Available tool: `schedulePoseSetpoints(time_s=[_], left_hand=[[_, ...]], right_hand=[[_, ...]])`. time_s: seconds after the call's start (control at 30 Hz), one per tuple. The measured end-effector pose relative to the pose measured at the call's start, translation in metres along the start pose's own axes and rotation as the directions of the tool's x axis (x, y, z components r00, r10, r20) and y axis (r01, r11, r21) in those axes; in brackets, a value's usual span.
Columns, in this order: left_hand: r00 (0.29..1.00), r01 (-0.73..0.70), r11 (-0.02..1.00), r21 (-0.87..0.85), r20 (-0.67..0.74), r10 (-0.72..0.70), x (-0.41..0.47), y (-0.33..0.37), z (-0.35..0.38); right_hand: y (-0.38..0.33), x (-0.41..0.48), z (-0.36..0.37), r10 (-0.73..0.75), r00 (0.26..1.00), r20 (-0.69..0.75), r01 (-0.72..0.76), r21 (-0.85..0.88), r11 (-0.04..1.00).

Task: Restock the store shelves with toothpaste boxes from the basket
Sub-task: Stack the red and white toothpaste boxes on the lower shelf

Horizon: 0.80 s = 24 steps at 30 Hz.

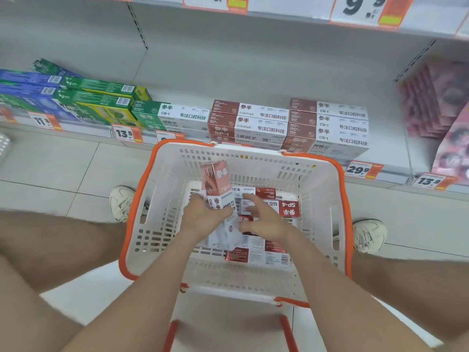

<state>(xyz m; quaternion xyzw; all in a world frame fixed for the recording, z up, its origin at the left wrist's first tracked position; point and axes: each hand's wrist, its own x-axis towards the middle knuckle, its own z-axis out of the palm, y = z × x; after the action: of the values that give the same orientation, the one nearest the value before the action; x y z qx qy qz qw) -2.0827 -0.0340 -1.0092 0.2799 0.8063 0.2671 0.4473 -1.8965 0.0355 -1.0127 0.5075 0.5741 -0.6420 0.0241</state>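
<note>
A white basket with an orange rim [340, 199] stands on the floor between my feet. Several red-and-white toothpaste boxes [256, 252] lie in its bottom. My left hand [203, 219] grips a red-and-white CB-1 toothpaste box [217, 180], tilted up on end inside the basket. My right hand [266, 219] reaches in beside it, fingers spread and lightly curled over the SP-4 box [289, 208]; it holds nothing that I can see. On the low shelf [253, 80] ahead sit stacks of matching red-and-white boxes [327, 125].
Green and blue toothpaste boxes [96, 102] fill the shelf's left part, pink packets [441, 107] the right. Price tags [359, 170] line the shelf edge. The shelf stands bare behind the stacks. My shoes [121, 201] flank the basket on the tiled floor.
</note>
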Motion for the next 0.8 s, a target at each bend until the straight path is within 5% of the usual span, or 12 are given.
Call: schedulePoseSetpoints(time_s=[0.13,0.23,0.43,0.63,0.8], left_hand=[[0.942,0.055,0.975,-0.216,0.336,0.022,-0.010,0.029,-0.011],[0.890,0.149,0.936,-0.320,0.456,0.014,-0.016,0.028,-0.023],[0.902,0.122,0.919,-0.376,0.429,0.056,-0.025,0.038,-0.019],[0.886,0.067,0.860,-0.506,0.427,0.182,-0.034,0.064,-0.019],[0.911,-0.010,0.847,-0.531,0.344,0.226,-0.040,0.085,-0.019]], right_hand=[[-0.024,-0.014,-0.015,-0.099,0.991,0.088,0.081,0.185,0.979],[-0.030,-0.030,-0.031,-0.104,0.987,0.121,0.072,0.239,0.968],[-0.032,-0.046,-0.053,-0.120,0.991,0.053,0.088,0.414,0.906],[-0.043,-0.063,-0.063,-0.079,0.961,-0.266,0.183,0.394,0.901],[-0.056,-0.080,-0.087,-0.127,0.983,-0.135,0.185,0.721,0.668]])
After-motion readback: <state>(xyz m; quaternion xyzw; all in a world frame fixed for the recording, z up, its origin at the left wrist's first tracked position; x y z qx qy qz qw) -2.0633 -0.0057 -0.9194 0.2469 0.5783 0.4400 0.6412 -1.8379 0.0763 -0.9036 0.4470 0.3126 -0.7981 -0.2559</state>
